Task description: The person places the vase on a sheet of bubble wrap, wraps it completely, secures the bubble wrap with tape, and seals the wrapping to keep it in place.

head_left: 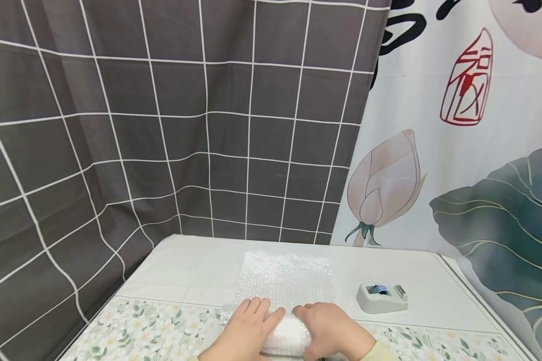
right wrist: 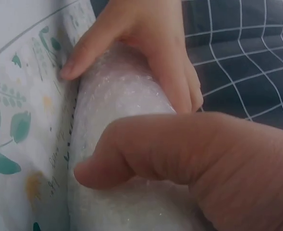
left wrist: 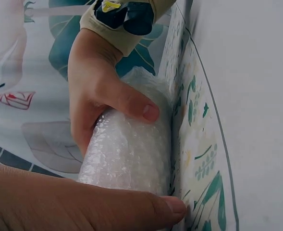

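Observation:
A rounded bundle in clear bubble wrap [head_left: 289, 337] lies on the table near its front edge; what is inside is hidden. Behind it a flat sheet of bubble wrap [head_left: 285, 276] stretches away over the table. My left hand [head_left: 248, 328] grips the bundle's left end, its thumb [left wrist: 131, 207] lying across the near side. At the other end my right hand [head_left: 331, 328] holds it, with the thumb [left wrist: 136, 106] on the near side and fingers over the far side. In the right wrist view the bundle [right wrist: 117, 96] runs between both hands.
A white tape dispenser [head_left: 381, 299] with a blue core stands on the table, right of the sheet. The white table [head_left: 185, 271] has a floral-printed front strip [head_left: 158, 326]. Behind hang a dark grid curtain [head_left: 226, 135] and a lotus-printed cloth [head_left: 388, 180].

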The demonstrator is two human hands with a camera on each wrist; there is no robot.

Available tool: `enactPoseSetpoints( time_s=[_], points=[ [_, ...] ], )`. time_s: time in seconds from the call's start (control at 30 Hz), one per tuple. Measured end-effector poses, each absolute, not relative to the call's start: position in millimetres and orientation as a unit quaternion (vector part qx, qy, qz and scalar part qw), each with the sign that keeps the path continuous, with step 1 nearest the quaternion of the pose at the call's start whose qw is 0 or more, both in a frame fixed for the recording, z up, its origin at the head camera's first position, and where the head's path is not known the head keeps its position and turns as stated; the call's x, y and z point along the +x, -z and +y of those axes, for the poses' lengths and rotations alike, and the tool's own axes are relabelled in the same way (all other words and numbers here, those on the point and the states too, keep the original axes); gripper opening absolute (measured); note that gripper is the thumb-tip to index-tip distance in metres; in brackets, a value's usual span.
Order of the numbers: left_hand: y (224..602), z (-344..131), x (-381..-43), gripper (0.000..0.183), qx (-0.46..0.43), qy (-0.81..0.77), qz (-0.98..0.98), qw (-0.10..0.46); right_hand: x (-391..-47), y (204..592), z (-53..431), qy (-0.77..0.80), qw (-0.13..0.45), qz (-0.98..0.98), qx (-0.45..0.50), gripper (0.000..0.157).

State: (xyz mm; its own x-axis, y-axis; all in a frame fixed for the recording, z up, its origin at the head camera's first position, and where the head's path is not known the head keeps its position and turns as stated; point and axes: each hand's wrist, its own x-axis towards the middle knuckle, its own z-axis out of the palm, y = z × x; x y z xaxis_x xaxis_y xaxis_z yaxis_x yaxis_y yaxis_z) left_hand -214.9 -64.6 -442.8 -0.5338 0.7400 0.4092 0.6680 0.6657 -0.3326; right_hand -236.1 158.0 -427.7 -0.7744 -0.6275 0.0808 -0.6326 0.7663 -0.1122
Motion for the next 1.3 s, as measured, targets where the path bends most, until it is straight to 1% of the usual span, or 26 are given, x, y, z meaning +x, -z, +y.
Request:
enactPoseSetpoints(
  time_s=[0.13,0.3,0.43,0.53,0.67,0.7,0.77,0.97,1.07,1.2,1.3],
  points=[
    [443.5,-63.2,-216.0,0.092,-0.405,-0.068,-0.868,0.278,-238.2,428.4,158.8,-0.095,0.002,-0.939,0.332,0.061],
    [443.2,-61.3,-217.5,0.091,-0.405,-0.076,-0.871,0.27,-239.7,428.1,160.1,-0.118,-0.015,-0.937,0.327,0.06],
    [443.7,-61.0,-219.5,0.088,-0.408,-0.071,-0.872,0.262,-240.8,427.9,162.0,-0.116,-0.006,-0.935,0.334,0.061],
    [442.5,-61.8,-221.2,0.086,-0.413,-0.061,-0.876,0.241,-241.5,427.6,165.0,-0.109,0.003,-0.932,0.346,0.068],
    [440.1,-64.6,-222.3,0.081,-0.415,-0.049,-0.883,0.215,-241.5,426.2,169.5,-0.094,0.014,-0.927,0.363,0.081],
    [439.3,-65.2,-222.5,0.08,-0.414,-0.048,-0.884,0.211,-241.1,425.3,170.3,-0.091,0.017,-0.926,0.367,0.082],
    [438.0,-66.6,-222.2,0.081,-0.415,-0.047,-0.886,0.201,-239.5,423.0,170.9,-0.08,0.027,-0.925,0.371,0.08],
    [434.3,-68.9,-220.9,0.088,-0.417,-0.028,-0.891,0.18,-228.8,414.4,167.4,-0.033,0.063,-0.929,0.362,0.069],
    [433.8,-70.4,-221.0,0.083,-0.416,-0.017,-0.892,0.177,-223.0,411.9,163.6,-0.007,0.07,-0.934,0.35,0.067],
    [433.2,-72.2,-221.9,0.077,-0.416,-0.013,-0.897,0.152,-217.7,413.4,159.0,0.006,0.061,-0.943,0.327,0.066],
    [433.9,-73.1,-224.5,0.075,-0.412,-0.006,-0.901,0.138,-216.8,416.2,157.7,0.013,0.064,-0.945,0.32,0.07]
  ],
)
